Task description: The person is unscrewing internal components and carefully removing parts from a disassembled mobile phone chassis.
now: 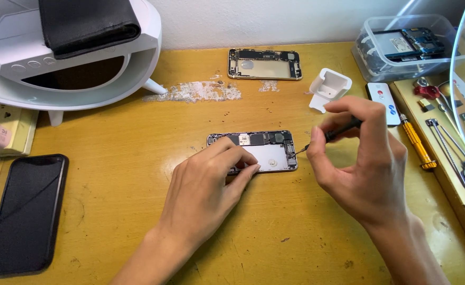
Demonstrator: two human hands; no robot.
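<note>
Black phone (26, 214) lies at nine o'clock. Left hand (206, 190) presses flat, fingers spread, on the opened phone chassis (259, 150) at table centre. Right hand (362, 163), at three o'clock, pinches a thin screwdriver (327, 136), tip at the chassis's right edge.

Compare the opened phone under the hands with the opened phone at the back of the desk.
The near opened phone is pinned by the left hand while the right hand holds a screwdriver at its edge; the far opened phone lies untouched. Both lie flat, sideways, screens removed, circuitry exposed.
</note>
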